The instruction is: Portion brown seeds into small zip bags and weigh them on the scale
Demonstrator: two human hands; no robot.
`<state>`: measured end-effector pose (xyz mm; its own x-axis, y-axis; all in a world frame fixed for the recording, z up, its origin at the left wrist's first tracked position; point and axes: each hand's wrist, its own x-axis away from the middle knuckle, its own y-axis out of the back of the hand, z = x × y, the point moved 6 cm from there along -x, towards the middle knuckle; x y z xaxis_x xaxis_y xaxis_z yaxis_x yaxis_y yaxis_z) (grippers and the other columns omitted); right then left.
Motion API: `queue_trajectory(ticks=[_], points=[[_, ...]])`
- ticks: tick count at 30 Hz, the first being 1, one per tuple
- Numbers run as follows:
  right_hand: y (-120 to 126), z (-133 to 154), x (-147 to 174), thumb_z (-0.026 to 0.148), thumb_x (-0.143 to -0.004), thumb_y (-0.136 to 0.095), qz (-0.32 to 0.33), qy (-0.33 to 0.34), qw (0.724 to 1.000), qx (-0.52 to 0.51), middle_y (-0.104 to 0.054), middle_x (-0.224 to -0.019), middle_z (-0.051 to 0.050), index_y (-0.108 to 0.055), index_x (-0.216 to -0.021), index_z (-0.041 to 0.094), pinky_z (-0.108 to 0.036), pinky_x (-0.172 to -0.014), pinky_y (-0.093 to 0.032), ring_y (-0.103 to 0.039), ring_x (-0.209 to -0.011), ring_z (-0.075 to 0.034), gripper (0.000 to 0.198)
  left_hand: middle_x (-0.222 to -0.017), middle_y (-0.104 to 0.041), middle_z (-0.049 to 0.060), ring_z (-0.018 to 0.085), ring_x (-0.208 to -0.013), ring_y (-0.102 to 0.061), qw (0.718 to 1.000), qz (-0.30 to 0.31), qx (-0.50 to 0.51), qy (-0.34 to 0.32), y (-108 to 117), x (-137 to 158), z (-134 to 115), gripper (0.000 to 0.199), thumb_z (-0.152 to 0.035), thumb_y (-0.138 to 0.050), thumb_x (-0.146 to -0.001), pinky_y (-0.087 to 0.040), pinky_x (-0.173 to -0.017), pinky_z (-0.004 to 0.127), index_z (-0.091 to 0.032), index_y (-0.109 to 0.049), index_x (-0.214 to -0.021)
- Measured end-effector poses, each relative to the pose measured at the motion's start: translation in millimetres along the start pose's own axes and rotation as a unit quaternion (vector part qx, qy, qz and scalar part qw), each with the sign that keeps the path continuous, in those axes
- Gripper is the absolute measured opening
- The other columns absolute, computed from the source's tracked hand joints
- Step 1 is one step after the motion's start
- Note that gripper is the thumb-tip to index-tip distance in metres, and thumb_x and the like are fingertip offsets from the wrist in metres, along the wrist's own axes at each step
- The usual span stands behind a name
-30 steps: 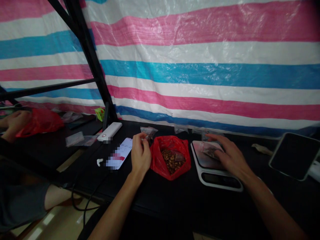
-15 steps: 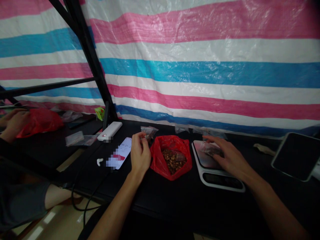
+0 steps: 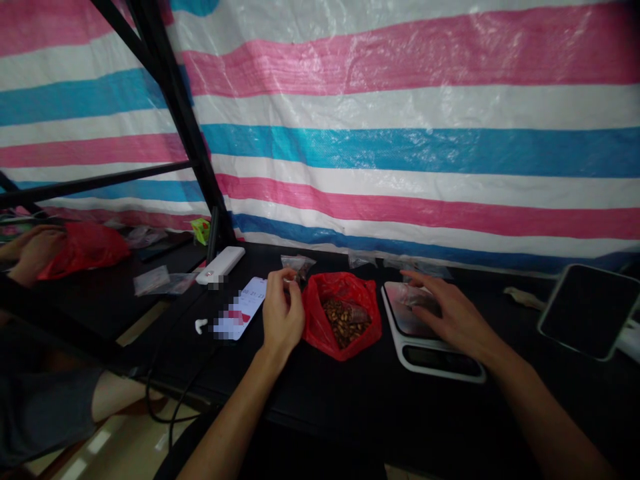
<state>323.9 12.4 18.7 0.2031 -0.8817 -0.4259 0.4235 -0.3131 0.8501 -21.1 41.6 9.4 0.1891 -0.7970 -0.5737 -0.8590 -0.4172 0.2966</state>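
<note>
My right hand [image 3: 453, 310] is over a white kitchen scale [image 3: 400, 347] with a metal plate. A small clear plastic bag with brown contents [image 3: 417, 298] lies on the plate, between my spread thumb and fingers. My left hand [image 3: 283, 307] rests left of an open red plastic bag [image 3: 317, 333], its fingers curled in. Whatever those fingers may hold is hidden. Inside the red bag are many small brown nut-like or seed-like pieces [image 3: 345, 327] and a clear cup-like scoop [image 3: 359, 313].
Behind my left hand lies a filled clear bag [image 3: 300, 265]. Flat clear bags [image 3: 420, 268] lie along the striped sheet. To the left are a phone [image 3: 245, 307], white earbud [image 3: 201, 326] and power bank [image 3: 223, 263]. A tablet-like device [image 3: 590, 310] stands right. A co-worker's hand [image 3: 40, 250] touches another red bag.
My right thumb and fingers look a little wider apart around the small bag on the scale. My left hand stays almost where it was. The view shifts slightly.
</note>
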Motion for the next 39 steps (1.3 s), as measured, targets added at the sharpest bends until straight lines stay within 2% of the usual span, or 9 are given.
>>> queue_trajectory(ticks=[3, 8, 11, 15, 20, 24, 30, 34, 39], points=[[-4.1, 2.4, -0.8, 0.037, -0.092, -0.065, 0.003, 0.007, 1.0, 0.006, -0.07, -0.134, -0.011, -0.053, -0.148, 0.029, -0.053, -0.098, -0.053, -0.069, -0.116, -0.033, 0.058, -0.11, -0.063, 0.006, 0.021, -0.098, -0.063, 0.998, 0.058, -0.008, -0.001, -11.2, 4.5, -1.4, 0.017, -0.025, -0.047, -0.101, -0.051, -0.087, 0.036, -0.023, -0.057, -0.113], [-13.5, -0.4, -2.4, 0.03, -0.089, -0.066, 0.004, -0.006, 1.0, 0.02, -0.073, -0.128, -0.011, -0.055, -0.146, 0.027, -0.052, -0.098, -0.053, -0.07, -0.11, -0.032, 0.058, -0.12, -0.066, 0.007, 0.024, -0.113, -0.065, 0.966, 0.251, -0.01, -0.068, -42.7, 21.2, -12.4, 0.024, -0.022, -0.051, -0.097, -0.052, -0.1, 0.041, -0.025, -0.058, -0.12], [-11.0, 1.5, -3.3, 0.024, -0.089, -0.063, -0.031, -0.01, 0.999, 0.013, -0.073, -0.125, -0.01, -0.057, -0.143, 0.026, -0.05, -0.097, -0.053, -0.07, -0.109, -0.03, 0.054, -0.126, -0.066, 0.007, 0.024, -0.118, -0.065, 0.952, 0.29, -0.018, -0.094, -49.5, 26.9, -15.6, 0.035, -0.017, -0.054, -0.093, -0.052, -0.104, 0.043, -0.027, -0.056, -0.126], [2.0, 20.5, -4.5, 0.026, -0.094, -0.06, -0.107, 0.029, 0.994, 0.004, -0.073, -0.118, -0.009, -0.057, -0.14, 0.026, -0.049, -0.096, -0.052, -0.068, -0.108, -0.03, 0.047, -0.136, -0.061, 0.012, 0.027, -0.129, -0.059, 0.957, 0.247, -0.052, -0.141, -45.5, 25.3, -21.5, 0.041, -0.014, -0.055, -0.09, -0.049, -0.112, 0.048, -0.024, -0.055, -0.13], [13.5, 49.2, -1.3, 0.034, -0.096, -0.065, -0.186, 0.054, 0.981, -0.024, -0.073, -0.116, -0.009, -0.06, -0.132, 0.027, -0.046, -0.092, -0.052, -0.066, -0.104, -0.029, 0.037, -0.141, -0.056, 0.015, 0.032, -0.137, -0.051, 0.947, 0.152, -0.106, -0.262, -32.3, 30.7, -39.8, 0.043, -0.015, -0.058, -0.086, -0.044, -0.116, 0.055, -0.021, -0.056, -0.129], [7.3, 57.6, 1.5, 0.038, -0.095, -0.066, -0.183, 0.046, 0.981, -0.041, -0.072, -0.113, -0.01, -0.059, -0.13, 0.026, -0.046, -0.087, -0.054, -0.067, -0.1, -0.03, 0.038, -0.137, -0.06, 0.016, 0.032, -0.132, -0.055, 0.926, 0.143, -0.106, -0.332, -28.6, 41.5, -46.9, 0.045, -0.013, -0.058, -0.083, -0.048, -0.111, 0.054, -0.021, -0.058, -0.127], [4.8, 50.6, 2.1, 0.04, -0.093, -0.066, -0.201, 0.03, 0.977, -0.064, -0.071, -0.107, -0.009, -0.059, -0.119, 0.025, -0.044, -0.084, -0.054, -0.068, -0.095, -0.028, 0.031, -0.129, -0.064, 0.016, 0.033, -0.124, -0.061, 0.923, 0.111, -0.122, -0.349, -27.9, 44.0, -46.0, 0.04, -0.015, -0.057, -0.082, -0.053, -0.103, 0.054, -0.022, -0.062, -0.121], [6.2, 58.1, -0.1, 0.034, -0.094, -0.065, -0.185, 0.06, 0.978, -0.072, -0.067, -0.091, -0.005, -0.057, -0.101, 0.026, -0.039, -0.075, -0.051, -0.064, -0.085, -0.025, 0.013, -0.125, -0.066, 0.016, 0.033, -0.12, -0.063, 0.918, 0.096, -0.121, -0.365, -24.1, 45.6, -46.9, 0.04, -0.014, -0.058, -0.08, -0.055, -0.099, 0.053, -0.022, -0.063, -0.119], [3.7, 80.2, -0.5, 0.031, -0.095, -0.065, -0.167, 0.105, 0.978, -0.072, -0.066, -0.087, -0.003, -0.055, -0.093, 0.025, -0.039, -0.074, -0.046, -0.061, -0.082, -0.024, 0.012, -0.122, -0.068, 0.016, 0.031, -0.114, -0.066, 0.913, 0.093, -0.1, -0.385, -12.9, 48.6, -50.3, 0.041, -0.012, -0.058, -0.08, -0.056, -0.095, 0.05, -0.02, -0.061, -0.12]])
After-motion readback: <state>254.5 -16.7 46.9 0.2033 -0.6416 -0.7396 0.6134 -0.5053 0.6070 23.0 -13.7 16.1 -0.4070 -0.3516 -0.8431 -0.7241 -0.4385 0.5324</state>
